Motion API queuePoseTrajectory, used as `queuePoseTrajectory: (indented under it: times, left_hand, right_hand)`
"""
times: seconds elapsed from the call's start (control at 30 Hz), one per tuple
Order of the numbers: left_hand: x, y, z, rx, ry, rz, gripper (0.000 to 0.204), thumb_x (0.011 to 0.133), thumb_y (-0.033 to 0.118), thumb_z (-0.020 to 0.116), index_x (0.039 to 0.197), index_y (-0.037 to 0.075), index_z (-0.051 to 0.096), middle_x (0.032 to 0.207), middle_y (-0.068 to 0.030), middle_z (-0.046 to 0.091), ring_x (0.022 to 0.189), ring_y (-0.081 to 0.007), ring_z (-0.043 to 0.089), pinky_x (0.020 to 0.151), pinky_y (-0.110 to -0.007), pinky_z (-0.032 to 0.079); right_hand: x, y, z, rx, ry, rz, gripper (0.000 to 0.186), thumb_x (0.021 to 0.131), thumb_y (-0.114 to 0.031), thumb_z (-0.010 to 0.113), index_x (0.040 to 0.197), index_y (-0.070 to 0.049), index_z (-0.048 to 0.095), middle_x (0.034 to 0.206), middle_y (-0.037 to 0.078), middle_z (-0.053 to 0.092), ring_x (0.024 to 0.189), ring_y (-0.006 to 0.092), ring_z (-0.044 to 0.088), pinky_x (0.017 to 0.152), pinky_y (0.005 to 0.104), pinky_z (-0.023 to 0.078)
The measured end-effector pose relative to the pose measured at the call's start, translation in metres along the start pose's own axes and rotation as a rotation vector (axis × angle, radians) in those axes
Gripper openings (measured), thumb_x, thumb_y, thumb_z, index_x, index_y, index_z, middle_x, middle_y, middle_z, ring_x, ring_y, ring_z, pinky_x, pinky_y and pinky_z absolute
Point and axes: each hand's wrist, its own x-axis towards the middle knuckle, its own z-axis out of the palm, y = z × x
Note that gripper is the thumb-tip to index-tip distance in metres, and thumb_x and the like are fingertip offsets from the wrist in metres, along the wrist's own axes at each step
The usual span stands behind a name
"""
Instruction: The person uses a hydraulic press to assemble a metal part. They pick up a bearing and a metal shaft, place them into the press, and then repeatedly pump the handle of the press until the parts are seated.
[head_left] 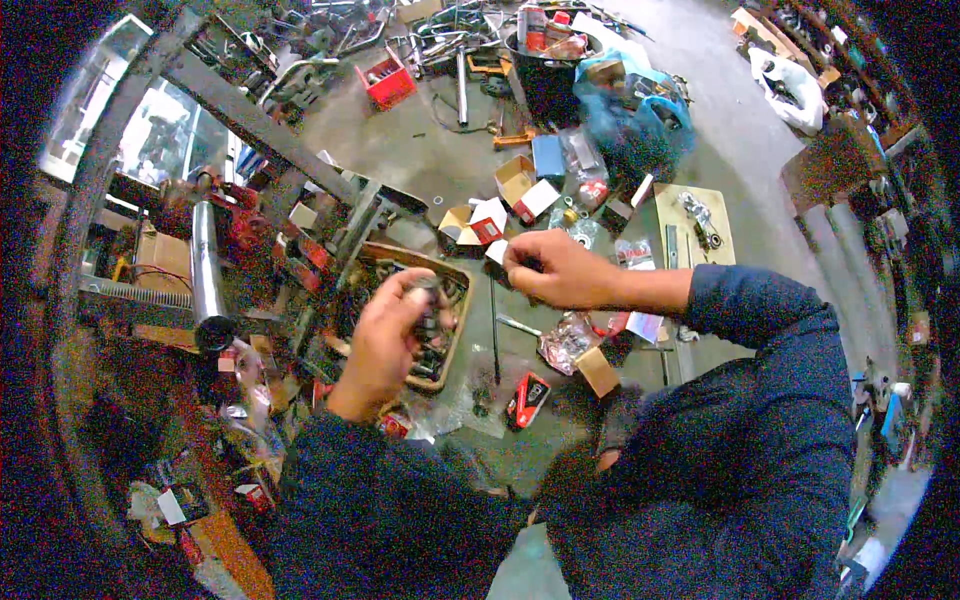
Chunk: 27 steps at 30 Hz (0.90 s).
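Note:
My left hand (392,325) grips a small cylindrical metal part (428,300), slightly blurred, above a shallow tan tray (434,377) of mixed metal parts. My right hand (553,268) is closed, fingers curled inward, beside a small white piece (496,254); I cannot make out what, if anything, it holds. A thin dark rod (495,340) runs down from near that hand. Below lie a red-and-black box (528,400), a plastic bag (565,340) and a small cardboard box (598,372).
Metal racking (265,135) and a chrome tube (207,275) stand at left. Behind are several opened boxes (515,185), a red crate (387,82), a black bucket (545,55) and blue bags (630,115). A tan board (700,207) with parts lies right; cluttered shelving (850,50) lines the right edge.

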Motion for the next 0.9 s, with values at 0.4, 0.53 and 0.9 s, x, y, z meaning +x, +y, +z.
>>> queuePoseTrajectory:
  times: [0.4, 0.53, 0.9]
  left_hand:
    - [-0.001, 0.004, 0.010, 0.093, 0.063, -0.046, 0.039, 0.099, 0.034, 0.037, 0.088, 0.004, 0.058, 0.071, -0.0032, 0.055, 0.063, -0.0125, 0.052, 0.057, -0.025, 0.040]
    - [-0.004, -0.012, 0.025, 0.043, 0.131, -0.228, 0.040, 0.101, 0.030, 0.036, 0.111, -0.001, 0.058, 0.090, -0.0059, 0.062, 0.077, -0.0129, 0.056, 0.068, -0.024, 0.043]
    - [-0.014, 0.008, 0.036, 0.128, -0.074, -0.100, 0.038, 0.099, 0.024, 0.044, 0.120, -0.007, 0.050, 0.116, -0.0183, 0.061, 0.101, -0.0241, 0.064, 0.075, -0.031, 0.056]
  right_hand:
    - [-0.005, -0.007, -0.007, -0.151, -0.092, -0.116, 0.047, 0.091, -0.026, 0.057, 0.130, -0.004, 0.045, 0.103, 0.017, 0.063, 0.088, 0.0264, 0.064, 0.075, 0.0364, 0.049]
    - [0.006, -0.035, 0.013, 0.016, -0.163, -0.254, 0.061, 0.089, -0.034, 0.062, 0.137, -0.003, 0.039, 0.119, 0.019, 0.055, 0.107, 0.0311, 0.056, 0.088, 0.0384, 0.045]
    - [-0.003, 0.077, 0.012, -0.069, -0.409, 0.388, 0.032, 0.085, -0.025, 0.063, 0.104, 0.000, 0.060, 0.080, 0.009, 0.064, 0.064, 0.0174, 0.061, 0.059, 0.0335, 0.051]
